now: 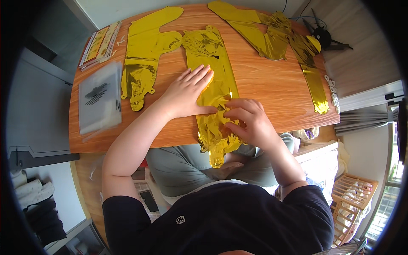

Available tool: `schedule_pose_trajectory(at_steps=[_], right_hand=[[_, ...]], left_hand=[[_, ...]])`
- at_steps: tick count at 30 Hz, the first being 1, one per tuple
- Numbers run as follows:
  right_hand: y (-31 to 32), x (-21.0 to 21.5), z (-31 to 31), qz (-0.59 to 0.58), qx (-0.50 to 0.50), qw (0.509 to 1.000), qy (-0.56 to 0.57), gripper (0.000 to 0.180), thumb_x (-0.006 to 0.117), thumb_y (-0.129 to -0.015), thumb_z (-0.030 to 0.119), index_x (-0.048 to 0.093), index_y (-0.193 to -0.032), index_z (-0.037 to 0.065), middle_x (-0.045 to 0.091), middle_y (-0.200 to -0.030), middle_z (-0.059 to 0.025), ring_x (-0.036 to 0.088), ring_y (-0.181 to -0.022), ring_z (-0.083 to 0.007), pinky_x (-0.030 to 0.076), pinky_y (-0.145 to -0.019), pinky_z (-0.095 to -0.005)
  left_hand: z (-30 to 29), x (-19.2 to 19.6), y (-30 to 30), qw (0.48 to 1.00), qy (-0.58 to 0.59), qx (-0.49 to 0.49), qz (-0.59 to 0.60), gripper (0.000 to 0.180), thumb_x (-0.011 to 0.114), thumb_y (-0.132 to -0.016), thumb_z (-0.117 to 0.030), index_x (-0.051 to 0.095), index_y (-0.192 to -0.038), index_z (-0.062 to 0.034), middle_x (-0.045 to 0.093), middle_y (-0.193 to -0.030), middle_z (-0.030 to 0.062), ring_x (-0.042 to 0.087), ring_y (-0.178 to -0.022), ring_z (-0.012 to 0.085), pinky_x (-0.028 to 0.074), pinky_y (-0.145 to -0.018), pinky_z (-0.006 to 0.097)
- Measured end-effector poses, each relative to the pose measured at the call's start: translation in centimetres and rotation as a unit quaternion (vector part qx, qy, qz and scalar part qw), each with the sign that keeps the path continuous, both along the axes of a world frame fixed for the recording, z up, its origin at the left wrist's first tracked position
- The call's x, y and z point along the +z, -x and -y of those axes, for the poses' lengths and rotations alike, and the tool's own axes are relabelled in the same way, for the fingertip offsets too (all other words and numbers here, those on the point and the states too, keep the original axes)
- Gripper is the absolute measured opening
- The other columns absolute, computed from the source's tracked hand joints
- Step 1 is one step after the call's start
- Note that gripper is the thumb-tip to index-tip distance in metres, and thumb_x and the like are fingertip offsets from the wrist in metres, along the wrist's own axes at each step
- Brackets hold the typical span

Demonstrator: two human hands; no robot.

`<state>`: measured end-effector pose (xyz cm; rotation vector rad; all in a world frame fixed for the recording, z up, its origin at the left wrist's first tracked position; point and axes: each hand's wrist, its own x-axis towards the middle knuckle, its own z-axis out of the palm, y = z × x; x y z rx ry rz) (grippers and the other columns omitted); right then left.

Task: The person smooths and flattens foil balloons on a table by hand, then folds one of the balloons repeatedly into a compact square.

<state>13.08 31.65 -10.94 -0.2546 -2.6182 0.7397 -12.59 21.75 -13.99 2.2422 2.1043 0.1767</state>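
Observation:
A flat gold foil balloon (221, 70) lies lengthwise in front of me on the wooden table. Its near part is crumpled, and its tail (216, 158) hangs over the front edge toward my lap. My left hand (189, 94) rests flat on its left side, fingers stretched out and thumb pointing across the foil. An orange bit shows beside those fingertips. On the right side of the crumpled part, my right hand (250, 121) has curled fingers and thumb gathered at the foil, seemingly pinching a fold; the exact grip is partly hidden.
Other flat gold foil balloons lie at the left (146, 44), back right (259, 32) and right edge (310, 68). Clear plastic sleeves (100, 100) and a stack of booklets (100, 44) occupy the left side. White rings (332, 91) sit at the right edge; a black stand (323, 36) is behind.

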Motion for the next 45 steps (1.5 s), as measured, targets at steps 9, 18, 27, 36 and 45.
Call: schedule_pose_trajectory(at_steps=[9, 18, 27, 36, 45], right_hand=[[-0.5, 0.2, -0.2, 0.051, -0.064, 0.995, -0.062, 0.033, 0.088, -0.077, 0.025, 0.076, -0.106, 0.013, 0.074, -0.111, 0.0, 0.054, -0.132, -0.0328, 0.034, -0.115, -0.0506], [0.1, 1.5, -0.7, 0.154, -0.053, 0.983, -0.08, 0.076, 0.094, -0.063, 0.039, 0.064, -0.129, 0.016, 0.059, -0.137, -0.0078, 0.04, -0.144, -0.0387, 0.029, -0.121, -0.0552], [0.3, 1.0, -0.7, 0.145, -0.027, 0.987, -0.068, 0.099, 0.097, -0.056, 0.042, 0.054, -0.139, 0.012, 0.049, -0.144, -0.0127, 0.038, -0.145, -0.0382, 0.029, -0.122, -0.0552], [-0.8, 1.1, -4.2, 0.033, -0.009, 0.999, -0.017, 0.031, 0.064, -0.093, 0.003, 0.068, -0.124, 0.007, 0.065, -0.13, -0.0127, 0.055, -0.131, -0.0364, 0.041, -0.113, -0.0475], [-0.4, -0.5, -5.3, 0.064, 0.012, 0.992, -0.111, 0.032, 0.063, -0.096, 0.007, 0.07, -0.127, 0.009, 0.065, -0.139, -0.0076, 0.053, -0.138, -0.0305, 0.036, -0.118, -0.0527]], left_hand=[[-0.1, -0.2, 0.0, 1.0, -0.008, -0.006, 0.007, 0.118, 0.061, -0.084, -0.081, 0.024, -0.164, -0.0019, 0.023, -0.171, 0.0185, 0.02, -0.16, 0.0308, 0.018, -0.13, 0.047], [0.1, 0.3, -0.2, 1.0, 0.0, 0.005, 0.003, 0.117, 0.064, -0.084, -0.079, 0.022, -0.165, -0.0052, 0.022, -0.172, 0.0159, 0.02, -0.16, 0.0301, 0.018, -0.131, 0.047], [0.1, -0.1, -0.2, 1.0, -0.017, 0.001, 0.018, 0.116, 0.065, -0.085, -0.077, 0.023, -0.165, -0.0054, 0.023, -0.172, 0.0167, 0.022, -0.159, 0.0309, 0.019, -0.13, 0.047], [0.0, -0.1, 0.0, 1.0, -0.009, -0.002, 0.008, 0.116, 0.063, -0.086, -0.078, 0.022, -0.165, -0.0051, 0.022, -0.172, 0.0167, 0.021, -0.16, 0.0306, 0.018, -0.13, 0.047], [-0.1, -0.3, 0.1, 1.0, -0.018, -0.01, 0.002, 0.119, 0.056, -0.085, -0.085, 0.025, -0.163, -0.0007, 0.024, -0.171, 0.019, 0.021, -0.159, 0.031, 0.019, -0.13, 0.045]])
